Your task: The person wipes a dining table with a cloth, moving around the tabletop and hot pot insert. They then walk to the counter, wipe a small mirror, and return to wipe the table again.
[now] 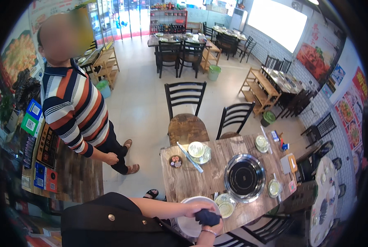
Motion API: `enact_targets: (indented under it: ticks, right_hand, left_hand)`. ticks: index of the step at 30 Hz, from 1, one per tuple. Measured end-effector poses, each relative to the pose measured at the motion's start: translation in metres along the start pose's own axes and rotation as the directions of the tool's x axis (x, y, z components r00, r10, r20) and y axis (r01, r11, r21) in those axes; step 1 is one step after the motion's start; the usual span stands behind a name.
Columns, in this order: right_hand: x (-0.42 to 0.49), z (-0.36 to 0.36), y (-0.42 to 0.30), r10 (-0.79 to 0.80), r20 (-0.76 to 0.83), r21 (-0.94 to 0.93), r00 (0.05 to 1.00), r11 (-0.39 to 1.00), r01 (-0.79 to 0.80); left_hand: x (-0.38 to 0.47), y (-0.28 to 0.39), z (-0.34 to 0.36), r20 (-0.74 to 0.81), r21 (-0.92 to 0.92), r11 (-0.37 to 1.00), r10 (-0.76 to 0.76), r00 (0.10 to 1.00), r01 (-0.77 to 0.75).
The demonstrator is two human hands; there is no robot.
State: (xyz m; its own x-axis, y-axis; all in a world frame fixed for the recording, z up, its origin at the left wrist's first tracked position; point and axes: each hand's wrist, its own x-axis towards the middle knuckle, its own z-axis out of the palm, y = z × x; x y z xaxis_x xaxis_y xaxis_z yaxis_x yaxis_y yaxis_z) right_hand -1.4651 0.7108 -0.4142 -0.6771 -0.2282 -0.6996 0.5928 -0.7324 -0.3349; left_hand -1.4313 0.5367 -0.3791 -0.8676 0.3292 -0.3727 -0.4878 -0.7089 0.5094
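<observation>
Over a round white bucket [187, 223] at the near table edge, both my hands grip a bunched dark cloth [207, 217]. My left hand [199, 208] closes on its upper left side. My right hand [215, 227], with a bracelet at the wrist, holds its lower right side. Just right of the cloth lies a plastic-wrapped dish set [226, 209] on the wood-patterned table [208, 185]. A round cooktop with a shiny metal rim [244, 178] is set into the tabletop. The bucket's contents are mostly hidden.
More wrapped dishes [197, 150] and a round number disc [175, 161] lie on the table. Black-backed chairs [186, 95] stand beyond it. A person in a striped shirt [79, 108] stands left, by a wooden counter [82, 173]. Wooden racks [259, 91] and other tables stand farther off.
</observation>
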Motion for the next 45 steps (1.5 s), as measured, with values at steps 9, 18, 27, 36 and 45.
enact_targets:
  ticks: [9,18,27,36,45]
  right_hand:
    - [-0.018,0.047,0.01,-0.156,-0.06,-0.132,0.986,0.98,0.147]
    - [-0.078,0.063,0.034,-0.671,0.713,-0.597,0.205,-0.427,0.679]
    - [-0.092,0.082,0.026,-0.092,0.996,-0.043,-0.02,-0.627,0.778]
    - [-0.045,0.061,0.031,0.343,0.937,0.263,-0.066,-0.568,0.78]
    - [-0.065,0.043,0.009,0.035,0.998,-0.027,0.048,-0.457,0.889]
  left_hand:
    - [-0.029,-0.025,0.06,-0.13,0.196,0.928,0.345,0.93,-0.317]
    - [0.036,-0.054,0.002,-0.106,-0.598,0.789,-0.252,0.962,0.141]
    - [0.088,-0.014,-0.033,0.176,0.438,0.849,-0.405,0.897,0.297]
    - [0.095,0.011,0.011,-0.201,0.974,0.044,-0.297,0.933,0.224]
    - [0.035,0.033,0.01,-0.028,0.694,0.67,-0.341,0.94,0.264]
